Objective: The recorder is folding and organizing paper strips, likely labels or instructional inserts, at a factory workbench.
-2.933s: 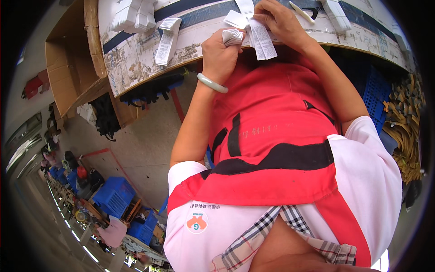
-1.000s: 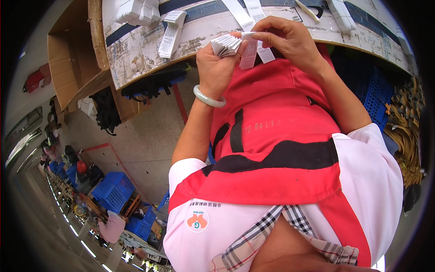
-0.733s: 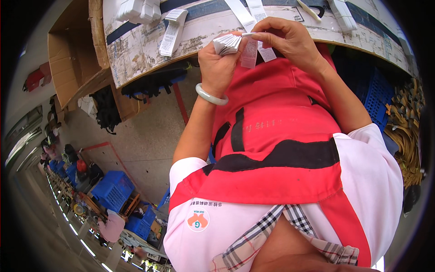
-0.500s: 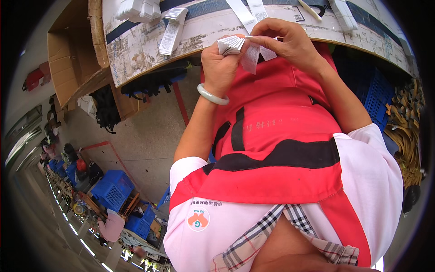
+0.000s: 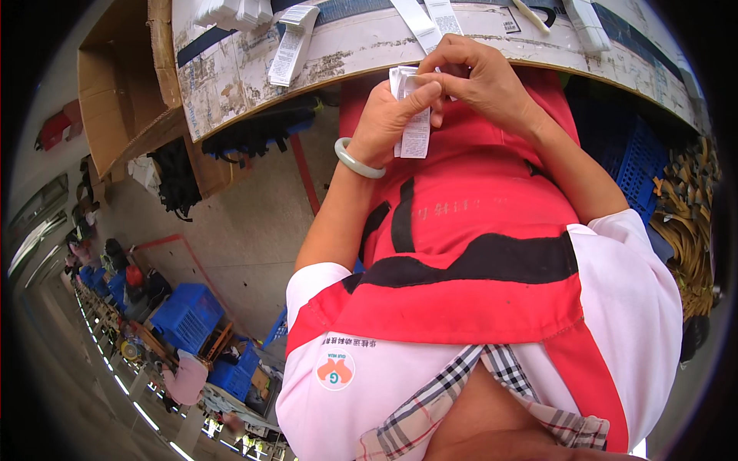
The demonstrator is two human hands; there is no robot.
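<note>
Lowered a little from the tabletop [image 5: 231, 69] edge since half a second ago, the labels [image 5: 415, 115] are now sitting just below it, against the red apron [image 5: 477, 223]. Left hand [image 5: 392, 115] is closing around the small stack, thumb pressing on its face. Right hand [image 5: 480, 81] is pinching the top label with curled fingertips. Peeling one off cleanly probably calls for a firm left grip and a slow slide. More labels [image 5: 292, 42] are lying on the tabletop above.
</note>
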